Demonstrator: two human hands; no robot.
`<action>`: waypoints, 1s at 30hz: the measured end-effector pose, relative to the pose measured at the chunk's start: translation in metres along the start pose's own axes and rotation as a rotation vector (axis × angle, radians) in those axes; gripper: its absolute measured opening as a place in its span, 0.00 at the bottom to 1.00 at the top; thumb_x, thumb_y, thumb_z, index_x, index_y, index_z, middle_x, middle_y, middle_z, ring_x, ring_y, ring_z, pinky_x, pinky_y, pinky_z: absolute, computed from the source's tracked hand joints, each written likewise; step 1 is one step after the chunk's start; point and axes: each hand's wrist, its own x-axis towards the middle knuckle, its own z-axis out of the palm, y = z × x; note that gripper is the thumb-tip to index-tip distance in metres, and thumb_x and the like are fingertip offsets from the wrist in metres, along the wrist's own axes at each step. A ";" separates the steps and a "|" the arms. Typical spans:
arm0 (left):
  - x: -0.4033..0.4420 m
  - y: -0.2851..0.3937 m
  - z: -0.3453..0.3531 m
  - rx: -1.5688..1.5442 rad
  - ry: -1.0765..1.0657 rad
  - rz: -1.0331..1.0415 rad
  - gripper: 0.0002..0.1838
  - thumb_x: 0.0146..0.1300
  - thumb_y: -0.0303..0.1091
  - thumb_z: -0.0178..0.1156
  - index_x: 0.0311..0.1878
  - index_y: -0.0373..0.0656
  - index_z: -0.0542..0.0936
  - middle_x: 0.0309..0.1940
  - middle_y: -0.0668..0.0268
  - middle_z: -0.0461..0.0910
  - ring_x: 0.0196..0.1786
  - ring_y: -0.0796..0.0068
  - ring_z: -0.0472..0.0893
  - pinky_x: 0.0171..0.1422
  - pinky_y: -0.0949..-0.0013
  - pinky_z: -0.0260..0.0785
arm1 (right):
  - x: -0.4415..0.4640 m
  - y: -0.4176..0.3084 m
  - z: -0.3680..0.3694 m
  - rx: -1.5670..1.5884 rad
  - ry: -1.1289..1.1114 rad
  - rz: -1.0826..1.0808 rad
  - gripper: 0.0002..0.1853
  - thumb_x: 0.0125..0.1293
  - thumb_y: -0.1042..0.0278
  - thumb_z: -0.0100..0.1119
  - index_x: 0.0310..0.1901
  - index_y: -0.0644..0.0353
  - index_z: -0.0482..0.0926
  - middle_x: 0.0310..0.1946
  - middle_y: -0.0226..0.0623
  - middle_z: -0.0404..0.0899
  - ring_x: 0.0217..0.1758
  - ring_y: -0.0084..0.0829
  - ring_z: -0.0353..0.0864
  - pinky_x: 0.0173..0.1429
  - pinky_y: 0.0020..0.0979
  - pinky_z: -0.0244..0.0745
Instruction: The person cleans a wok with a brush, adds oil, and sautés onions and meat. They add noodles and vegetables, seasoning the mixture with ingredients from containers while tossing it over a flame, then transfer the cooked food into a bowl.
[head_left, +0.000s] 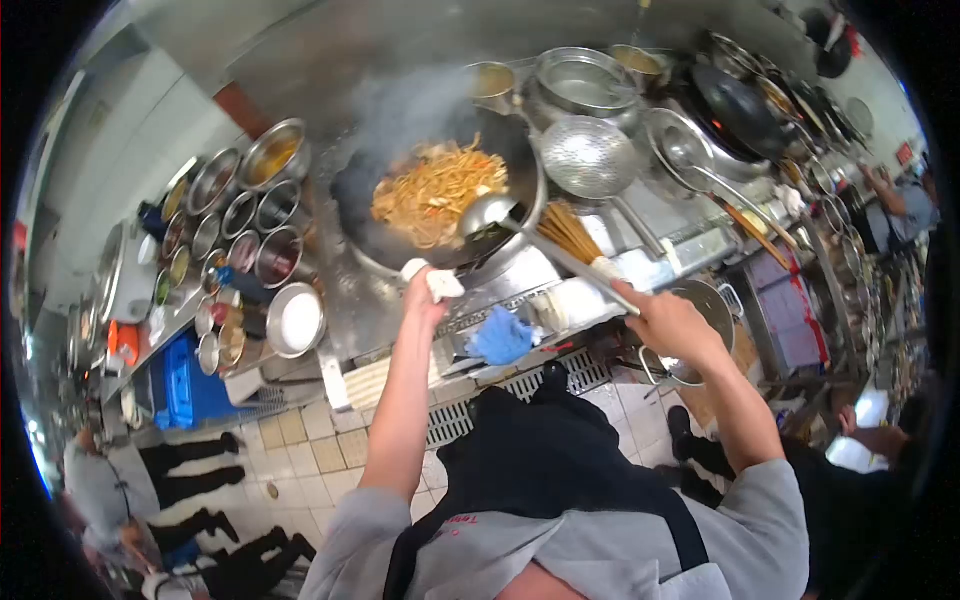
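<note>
Steam rises from a dark wok (350, 205) on the stove, where noodles (440, 185) lie in a heap. My left hand (425, 300) is closed on a folded white cloth (443, 284) at the wok's near rim; whether a wok handle is under the cloth is hidden. In my right hand (672, 325) is the long handle of a metal ladle (487, 214). The ladle's bowl rests inside the wok, at the right edge of the noodles. Just right of the wok lies a bundle of thin wooden sticks (572, 232).
Metal containers of ingredients, among them a bowl of white contents (296, 320), crowd the left. A perforated strainer (590, 158) and pans stand to the right. A blue cloth (503, 337) lies on the front edge. Other people (110, 480) stand behind on both sides.
</note>
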 end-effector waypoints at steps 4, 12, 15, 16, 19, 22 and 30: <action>-0.009 0.002 0.012 0.095 -0.023 -0.009 0.02 0.57 0.32 0.56 0.31 0.50 0.73 0.22 0.70 0.77 0.23 0.72 0.80 0.21 0.70 0.70 | 0.110 -0.003 0.072 0.166 0.191 -0.069 0.31 0.64 0.67 0.53 0.70 0.48 0.61 0.33 0.59 0.81 0.40 0.57 0.82 0.47 0.53 0.75; -0.007 0.002 0.009 0.159 0.014 -0.074 0.09 0.60 0.40 0.59 0.40 0.49 0.74 0.28 0.64 0.80 0.30 0.61 0.83 0.20 0.70 0.67 | 0.075 -0.023 0.089 0.366 0.007 -0.164 0.33 0.64 0.64 0.52 0.72 0.48 0.59 0.34 0.61 0.81 0.40 0.56 0.82 0.50 0.51 0.75; -0.011 0.006 0.010 0.145 0.010 -0.108 0.16 0.61 0.46 0.62 0.47 0.49 0.73 0.33 0.60 0.80 0.38 0.50 0.84 0.23 0.68 0.68 | 0.065 0.032 0.073 0.257 0.064 -0.215 0.33 0.64 0.67 0.53 0.72 0.45 0.60 0.43 0.59 0.81 0.46 0.53 0.82 0.54 0.49 0.75; -0.012 0.006 0.012 0.121 0.002 -0.126 0.17 0.61 0.46 0.62 0.47 0.49 0.73 0.34 0.60 0.80 0.39 0.50 0.84 0.24 0.68 0.69 | 0.073 0.028 0.065 0.269 0.075 -0.193 0.33 0.64 0.68 0.53 0.72 0.45 0.60 0.43 0.58 0.81 0.46 0.53 0.82 0.54 0.49 0.74; -0.003 0.004 0.013 0.056 0.000 -0.180 0.15 0.60 0.41 0.62 0.46 0.46 0.73 0.36 0.59 0.81 0.40 0.46 0.84 0.26 0.66 0.72 | 0.125 -0.006 0.064 0.259 0.124 -0.088 0.33 0.62 0.70 0.52 0.71 0.48 0.60 0.42 0.59 0.81 0.47 0.56 0.81 0.55 0.50 0.74; 0.002 0.001 0.014 0.034 -0.014 -0.195 0.10 0.59 0.32 0.57 0.42 0.41 0.73 0.35 0.58 0.81 0.37 0.50 0.84 0.28 0.64 0.75 | 0.147 -0.031 0.119 0.299 0.156 -0.140 0.35 0.61 0.71 0.51 0.72 0.52 0.59 0.35 0.58 0.81 0.39 0.53 0.82 0.44 0.47 0.76; -0.158 -0.037 0.067 -0.059 0.097 -0.045 0.06 0.61 0.29 0.52 0.41 0.49 0.72 0.30 0.63 0.79 0.32 0.65 0.83 0.31 0.58 0.79 | -0.030 0.000 -0.018 0.859 -0.330 0.049 0.38 0.61 0.72 0.62 0.73 0.54 0.58 0.22 0.30 0.73 0.17 0.16 0.67 0.23 0.22 0.65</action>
